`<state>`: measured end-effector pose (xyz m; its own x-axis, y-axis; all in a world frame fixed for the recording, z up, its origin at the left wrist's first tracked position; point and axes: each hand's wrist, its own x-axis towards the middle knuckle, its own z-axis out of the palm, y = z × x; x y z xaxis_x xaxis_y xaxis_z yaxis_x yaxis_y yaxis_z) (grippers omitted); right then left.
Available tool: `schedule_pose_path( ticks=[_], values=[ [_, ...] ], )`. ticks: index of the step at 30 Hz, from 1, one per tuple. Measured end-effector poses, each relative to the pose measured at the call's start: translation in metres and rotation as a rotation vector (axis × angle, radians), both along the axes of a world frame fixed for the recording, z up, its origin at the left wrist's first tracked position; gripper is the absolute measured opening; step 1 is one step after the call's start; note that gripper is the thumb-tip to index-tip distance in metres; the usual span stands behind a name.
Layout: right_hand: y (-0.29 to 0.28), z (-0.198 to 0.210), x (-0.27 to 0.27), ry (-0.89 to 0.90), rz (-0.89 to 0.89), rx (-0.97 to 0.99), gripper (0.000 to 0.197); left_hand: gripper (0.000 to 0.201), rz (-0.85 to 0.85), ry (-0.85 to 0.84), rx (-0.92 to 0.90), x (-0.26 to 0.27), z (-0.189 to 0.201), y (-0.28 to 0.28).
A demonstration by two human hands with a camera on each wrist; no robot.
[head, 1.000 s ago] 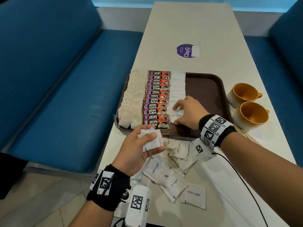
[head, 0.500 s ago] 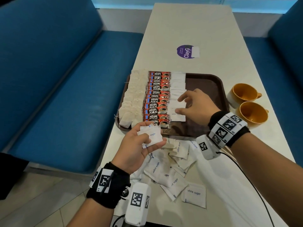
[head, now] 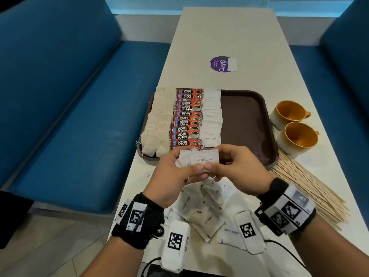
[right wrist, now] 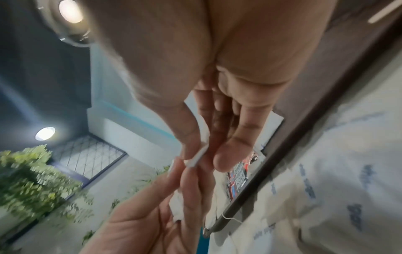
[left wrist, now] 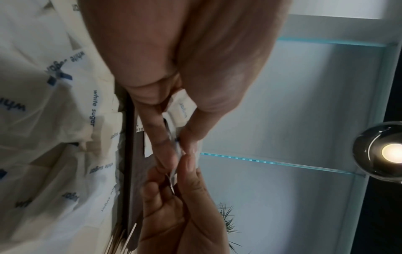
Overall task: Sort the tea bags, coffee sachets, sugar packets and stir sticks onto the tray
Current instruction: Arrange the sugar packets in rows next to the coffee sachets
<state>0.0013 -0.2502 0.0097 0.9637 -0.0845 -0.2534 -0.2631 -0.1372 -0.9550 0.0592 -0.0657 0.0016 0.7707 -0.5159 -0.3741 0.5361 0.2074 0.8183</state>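
A brown tray (head: 245,116) holds a column of tea bags (head: 157,120), a column of red coffee sachets (head: 186,120) and a column of white sugar packets (head: 211,116). Just above the tray's near edge my left hand (head: 179,176) grips a small stack of sugar packets (head: 191,160). My right hand (head: 235,168) pinches the top packet (head: 205,159) of that stack between thumb and fingers, its edge showing in the right wrist view (right wrist: 196,159). More loose sugar packets (head: 205,212) lie on the table under both hands. Wooden stir sticks (head: 307,188) lie in a pile right of my right wrist.
Two orange-lined cups (head: 293,124) stand right of the tray. A purple round sticker (head: 221,63) is on the table farther back. Blue bench seats (head: 79,116) flank the table (head: 229,37) on both sides. The tray's right half is bare.
My right hand left the sugar column on the tray and came back to my left hand, where it now pinches the top packet of the held stack.
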Motion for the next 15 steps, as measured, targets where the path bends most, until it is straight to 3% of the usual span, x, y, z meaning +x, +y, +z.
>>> schedule_pose_path(
  ticks=[2,6,12,15],
  values=[
    [-0.002,-0.002,-0.003,0.012,-0.023,0.12,0.023,0.043,0.029,0.001,0.011,-0.002,0.002,-0.001],
    [-0.006,-0.002,-0.005,0.013,-0.08,0.153,0.018,0.021,0.029,0.029,-0.017,-0.003,0.006,-0.001],
    [-0.015,0.0,-0.006,0.019,-0.193,0.219,0.016,0.016,0.074,0.084,-0.026,0.001,0.001,0.006],
    [-0.016,-0.001,-0.005,0.016,-0.196,0.222,0.016,0.031,0.05,0.067,-0.026,-0.001,-0.003,0.005]
  ],
)
